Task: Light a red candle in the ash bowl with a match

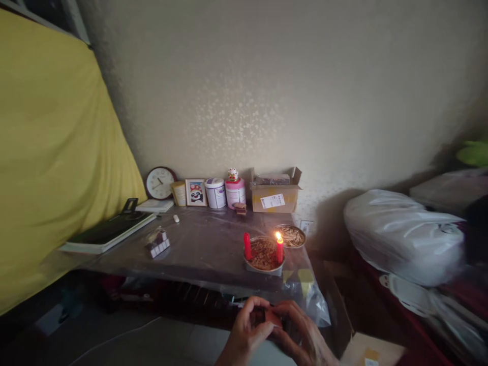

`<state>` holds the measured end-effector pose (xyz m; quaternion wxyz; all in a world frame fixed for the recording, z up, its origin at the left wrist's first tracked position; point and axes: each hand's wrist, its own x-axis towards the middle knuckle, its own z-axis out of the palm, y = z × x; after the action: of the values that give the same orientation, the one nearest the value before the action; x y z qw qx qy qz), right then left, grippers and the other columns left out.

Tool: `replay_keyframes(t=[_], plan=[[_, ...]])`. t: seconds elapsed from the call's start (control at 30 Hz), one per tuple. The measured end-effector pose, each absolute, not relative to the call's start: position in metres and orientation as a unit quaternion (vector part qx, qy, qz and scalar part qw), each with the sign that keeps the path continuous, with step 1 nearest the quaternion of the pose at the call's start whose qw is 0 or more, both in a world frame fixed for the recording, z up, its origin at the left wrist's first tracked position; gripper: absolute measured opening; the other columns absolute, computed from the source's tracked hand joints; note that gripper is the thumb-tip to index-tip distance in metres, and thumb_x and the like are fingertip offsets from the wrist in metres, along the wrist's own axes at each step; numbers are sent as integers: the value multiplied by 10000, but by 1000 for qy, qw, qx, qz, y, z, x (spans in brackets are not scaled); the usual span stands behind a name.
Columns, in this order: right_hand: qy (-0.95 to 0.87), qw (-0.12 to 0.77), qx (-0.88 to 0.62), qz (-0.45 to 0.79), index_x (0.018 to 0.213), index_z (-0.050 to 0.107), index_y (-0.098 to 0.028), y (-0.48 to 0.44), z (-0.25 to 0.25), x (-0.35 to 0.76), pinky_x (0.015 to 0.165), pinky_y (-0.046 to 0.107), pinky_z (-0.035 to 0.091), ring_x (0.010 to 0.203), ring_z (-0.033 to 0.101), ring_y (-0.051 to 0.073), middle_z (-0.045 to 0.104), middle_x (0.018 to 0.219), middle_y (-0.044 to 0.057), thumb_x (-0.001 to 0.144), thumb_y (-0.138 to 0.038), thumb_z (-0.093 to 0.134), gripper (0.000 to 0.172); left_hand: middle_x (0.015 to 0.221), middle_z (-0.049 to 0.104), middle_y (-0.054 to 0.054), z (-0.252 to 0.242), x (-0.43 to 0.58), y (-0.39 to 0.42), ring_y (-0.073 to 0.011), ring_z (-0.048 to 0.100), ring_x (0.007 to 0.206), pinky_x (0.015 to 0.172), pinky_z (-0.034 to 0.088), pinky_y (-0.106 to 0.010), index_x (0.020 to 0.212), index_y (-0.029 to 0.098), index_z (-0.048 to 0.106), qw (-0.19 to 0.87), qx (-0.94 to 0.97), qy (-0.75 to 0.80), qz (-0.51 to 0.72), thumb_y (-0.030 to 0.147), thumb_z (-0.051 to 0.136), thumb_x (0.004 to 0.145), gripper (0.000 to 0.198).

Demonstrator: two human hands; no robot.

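Note:
Both hands are low in the view, in front of the table's edge. Between them is a small reddish-brown matchbox, partly covered by fingers. My left hand pinches it between thumb and fingers from the left. My right hand is curled round its right side. Beyond the hands, a round tin of brown grains stands on the table. An unlit red candle is upright at its left side. A lit red candle burns at its right. Behind it is a round tray of matchsticks.
A wrapped pack of small boxes lies on the table. Along the wall stand a clock, a framed panda picture, two canisters and a cardboard box. White plastic bags are at right. Clear plastic film hangs at the table's right corner.

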<state>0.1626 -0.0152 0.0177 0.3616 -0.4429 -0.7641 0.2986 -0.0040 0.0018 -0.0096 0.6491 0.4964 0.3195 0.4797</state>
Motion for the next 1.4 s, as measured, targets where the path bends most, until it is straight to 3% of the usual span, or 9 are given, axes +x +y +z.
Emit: replay_keyframes(t=[0.57,0.8,1.4], plan=[[-760,372,-438,304,940,590,-204,-14,8,164,766,245,478,834,593,146,588,901,24,879,-389,532,204,789,672,-42,-20,-4,6,-165,581,758,717,422,-312,935,161,553,637,525,314,470,303,668,723,279],[-768,366,-432,300,992,578,-220,-12,3,166,816,284,494,908,609,178,615,967,45,881,-398,518,218,765,669,-30,-15,-4,5,-158,581,748,708,413,-295,918,155,556,632,528,320,470,240,668,706,254],[-773,349,-446,285,945,594,-223,-16,17,165,788,267,520,846,631,169,627,904,42,870,-410,513,217,800,643,-46,-9,-6,3,-180,571,783,737,409,-321,946,151,538,615,550,336,454,223,624,713,259]])
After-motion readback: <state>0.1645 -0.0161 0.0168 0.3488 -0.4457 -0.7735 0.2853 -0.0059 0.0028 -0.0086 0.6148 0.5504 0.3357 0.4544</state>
